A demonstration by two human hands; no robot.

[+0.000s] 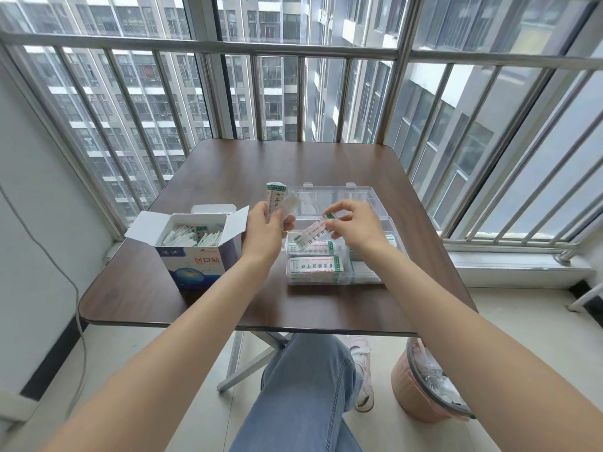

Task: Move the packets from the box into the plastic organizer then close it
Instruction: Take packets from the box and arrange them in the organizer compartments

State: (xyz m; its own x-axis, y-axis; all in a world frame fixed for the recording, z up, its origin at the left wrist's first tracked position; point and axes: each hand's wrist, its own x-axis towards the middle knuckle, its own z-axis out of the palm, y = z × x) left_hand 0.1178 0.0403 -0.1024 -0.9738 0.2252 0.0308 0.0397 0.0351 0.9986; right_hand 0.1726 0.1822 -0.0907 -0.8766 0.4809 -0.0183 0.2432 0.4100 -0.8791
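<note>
Packets, the thin white paper ones with green print, are split three ways right now: a bunch still stand packed in the open white-and-blue cardboard box [192,246] on the left of the dark brown wooden desk [326,164], a few lie flat in the clear plastic organizer [336,256] just right of it, and the rest are in the hands.

Left hand [266,223] is raised between the box and the organizer, fingers curled round a small upright bundle of packets [277,199] that sticks up past the fingertips. Right hand [354,225] is over the organizer, thumb and fingertips pinching the end of a single packet [315,230] that tilts down toward the front-left compartment, where other packets [315,267] already lie. Can't tell if its lower end touches them.

Organizer's see-through lid [332,199] is flipped open toward the far side, lying back on the desk. Box flaps are spread wide open.

Under the desk edge there's a pink plastic bin [421,396] with a clear liner on the floor, next to a leg in blue jeans [306,386].
</note>
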